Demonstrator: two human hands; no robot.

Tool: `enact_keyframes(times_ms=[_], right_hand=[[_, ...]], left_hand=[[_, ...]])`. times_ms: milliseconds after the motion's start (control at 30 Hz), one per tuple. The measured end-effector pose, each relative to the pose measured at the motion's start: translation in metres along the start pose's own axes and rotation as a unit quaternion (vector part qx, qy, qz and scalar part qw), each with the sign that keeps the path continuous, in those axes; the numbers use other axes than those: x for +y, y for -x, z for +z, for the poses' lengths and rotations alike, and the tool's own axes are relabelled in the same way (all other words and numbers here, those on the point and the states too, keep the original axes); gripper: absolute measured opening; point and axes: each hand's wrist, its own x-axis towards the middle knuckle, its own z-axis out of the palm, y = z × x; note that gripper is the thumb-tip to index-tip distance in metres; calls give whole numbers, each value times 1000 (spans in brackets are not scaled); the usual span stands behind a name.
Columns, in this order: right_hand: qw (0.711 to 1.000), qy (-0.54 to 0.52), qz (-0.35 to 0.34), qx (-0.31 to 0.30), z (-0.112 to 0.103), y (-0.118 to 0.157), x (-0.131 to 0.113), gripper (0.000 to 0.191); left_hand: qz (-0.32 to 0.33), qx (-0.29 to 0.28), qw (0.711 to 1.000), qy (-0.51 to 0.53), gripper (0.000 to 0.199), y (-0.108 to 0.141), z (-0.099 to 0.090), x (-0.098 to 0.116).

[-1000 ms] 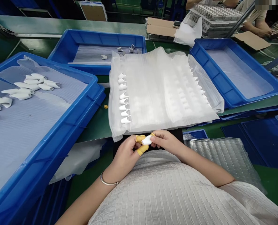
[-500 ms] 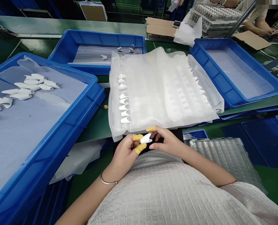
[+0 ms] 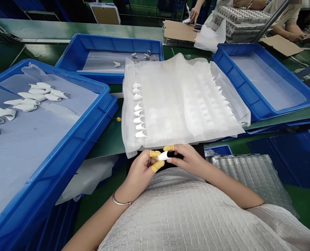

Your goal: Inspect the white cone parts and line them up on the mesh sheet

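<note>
A small white hollow shell-like piece is held low in front of my body. My left hand, with yellow finger cots on thumb and finger, pinches its left end. At the other end, the forefinger and thumb of my right hand close round the piece, the forefinger in a yellow cot and the thumb bare. Just beyond my hands lies a white foam sheet over a padded stack. Similar white pieces poke out in a column along its left side, and more tips show along its right edge.
At left, a large blue tray holds several loose white pieces. Another blue tray stands behind with a few grey-white pieces, and a lined one at right. Clear plastic trays sit lower right. Co-workers' hands show at the back.
My right forefinger and thumb have come left onto the free end of the white piece, which my left hand keeps holding. At the back, a co-worker's hand has come down by the cardboard.
</note>
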Motion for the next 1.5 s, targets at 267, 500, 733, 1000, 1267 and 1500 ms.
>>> enact_keyframes(times_ms=[267,500,733,1000,1267,1500], right_hand=[[975,-198,102,-20,8,-4,3,35],[962,-240,125,-40,7,-4,2,31],[994,-39,97,11,13,-4,-4,26],[962,-209,177,-11,12,-8,4,49],[973,-199,100,-56,3,-3,9,33],[1000,3,8,0,2,0,5,30]], left_hand=[[-36,-3,999,35,20,-1,2,3],[-5,-11,1000,20,25,-1,3,-1],[19,-9,991,-130,19,-1,3,7],[20,-25,995,-97,16,3,3,7],[-1,-1,999,-48,18,0,4,1],[-12,-5,1000,5,22,0,3,-3]])
